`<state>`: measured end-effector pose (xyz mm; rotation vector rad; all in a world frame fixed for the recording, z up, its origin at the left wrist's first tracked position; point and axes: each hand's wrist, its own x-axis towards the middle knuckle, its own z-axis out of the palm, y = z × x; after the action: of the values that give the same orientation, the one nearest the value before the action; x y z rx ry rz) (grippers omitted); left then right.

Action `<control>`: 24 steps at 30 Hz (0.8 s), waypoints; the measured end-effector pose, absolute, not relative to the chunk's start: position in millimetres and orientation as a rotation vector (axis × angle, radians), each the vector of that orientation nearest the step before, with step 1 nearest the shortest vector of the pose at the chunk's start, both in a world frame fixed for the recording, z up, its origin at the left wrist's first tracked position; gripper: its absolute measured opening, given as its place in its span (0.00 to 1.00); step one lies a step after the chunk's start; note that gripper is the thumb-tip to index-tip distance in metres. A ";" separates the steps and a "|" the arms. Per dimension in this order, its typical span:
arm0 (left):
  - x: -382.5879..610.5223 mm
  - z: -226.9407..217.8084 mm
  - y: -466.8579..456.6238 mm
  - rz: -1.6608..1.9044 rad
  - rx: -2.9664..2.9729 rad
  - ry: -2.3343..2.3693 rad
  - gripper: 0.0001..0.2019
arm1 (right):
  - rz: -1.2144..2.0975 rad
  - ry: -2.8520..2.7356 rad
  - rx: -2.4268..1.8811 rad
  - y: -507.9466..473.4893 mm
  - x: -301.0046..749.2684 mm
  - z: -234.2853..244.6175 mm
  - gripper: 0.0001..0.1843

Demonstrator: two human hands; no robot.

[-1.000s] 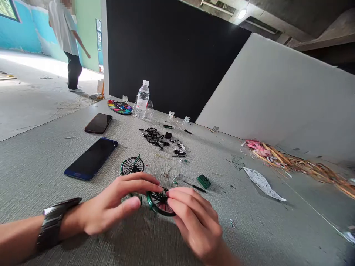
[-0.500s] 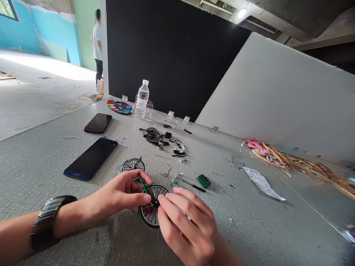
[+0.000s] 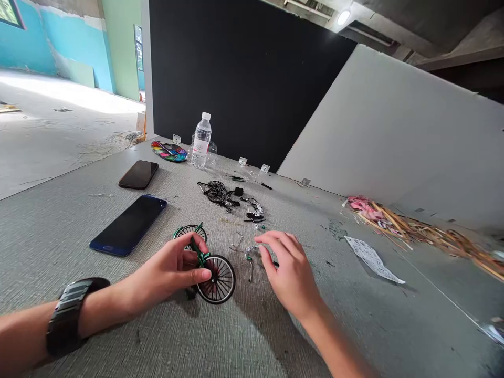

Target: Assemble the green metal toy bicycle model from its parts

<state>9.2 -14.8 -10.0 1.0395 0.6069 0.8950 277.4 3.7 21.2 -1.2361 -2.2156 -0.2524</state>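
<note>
My left hand (image 3: 169,270) is shut around the frame of a green model bicycle (image 3: 202,258), a small metal miniature with black spoked wheels. Its near wheel (image 3: 219,279) rests on the grey textured tabletop (image 3: 98,320), and its far wheel (image 3: 190,233) sits partly behind my fingers. My right hand (image 3: 287,268) holds nothing, its fingers apart, just right of small silver wire parts (image 3: 251,253). That hand hides most of a small black-handled screwdriver (image 3: 276,264). A black model bicycle's loose parts (image 3: 217,192) lie farther back.
Two smartphones (image 3: 128,225) (image 3: 138,174) lie left of the bicycle. A water bottle (image 3: 201,140) and a watercolour palette (image 3: 169,151) stand at the far edge. A printed paper sheet (image 3: 370,252) and a heap of straw-like strips (image 3: 409,226) lie right.
My right hand has let go of the green bicycle and moved right, over the silver parts. My left hand keeps hold of the bicycle. The person in the background has left the view.
</note>
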 end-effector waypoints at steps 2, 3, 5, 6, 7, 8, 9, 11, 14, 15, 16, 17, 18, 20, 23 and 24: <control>8.6 -12.2 -15.8 0.870 1.066 0.554 0.23 | -0.191 -2.295 -1.314 8.2 282.7 18.0 0.10; 8.5 -12.6 -16.7 0.853 1.077 0.521 0.23 | -0.158 -2.324 -1.349 9.2 284.5 17.4 0.09; 8.8 -11.8 -19.1 0.807 1.102 0.471 0.22 | -0.095 -2.359 -1.426 9.8 286.9 18.4 0.07; 9.2 -10.8 -20.5 0.778 1.119 0.461 0.21 | -0.070 -2.366 -1.463 9.6 288.0 20.0 0.06; 9.8 -9.6 -21.9 0.746 1.136 0.454 0.20 | -0.050 -2.368 -1.494 9.1 289.0 22.1 0.06; 10.3 -8.2 -23.2 0.717 1.150 0.446 0.20 | -0.027 -2.379 -1.511 8.5 290.1 24.6 0.05; 11.0 -6.8 -24.3 0.696 1.158 0.441 0.20 | 0.003 -2.399 -1.509 7.6 291.2 27.3 0.05; 12.1 -4.4 -25.8 0.669 1.158 0.439 0.19 | 0.075 -2.456 -1.471 5.8 293.9 32.4 0.07; 13.2 -2.4 -26.3 0.651 1.136 0.464 0.21 | 0.150 -2.499 -1.469 4.2 299.3 37.4 0.08; 13.4 -2.1 -26.1 0.646 1.141 0.483 0.22 | 0.142 -2.494 -1.493 4.2 301.6 38.0 0.08; 13.6 -1.9 -25.8 0.641 1.152 0.503 0.22 | 0.127 -2.487 -1.517 4.5 303.9 38.2 0.08; 13.8 -1.8 -25.4 0.636 1.165 0.521 0.23 | 0.110 -2.482 -1.535 4.9 306.0 38.1 0.09; 14.0 -1.7 -25.1 0.628 1.177 0.537 0.23 | 0.096 -2.478 -1.546 5.2 307.8 37.8 0.10; 14.3 -1.3 -24.9 0.618 1.197 0.556 0.24 | 0.084 -2.474 -1.549 5.3 309.5 37.5 0.10; 14.7 -0.2 -25.3 0.606 1.212 0.587 0.24 | 0.142 -2.483 -1.496 2.4 306.8 38.3 0.09; 14.8 0.1 -25.6 0.603 1.213 0.595 0.24 | 0.179 -2.491 -1.465 0.8 304.7 38.7 0.09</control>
<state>14.8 -25.6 0.1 1.2128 0.5950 0.6027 304.7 0.8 38.7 -1.4649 -2.4910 0.1788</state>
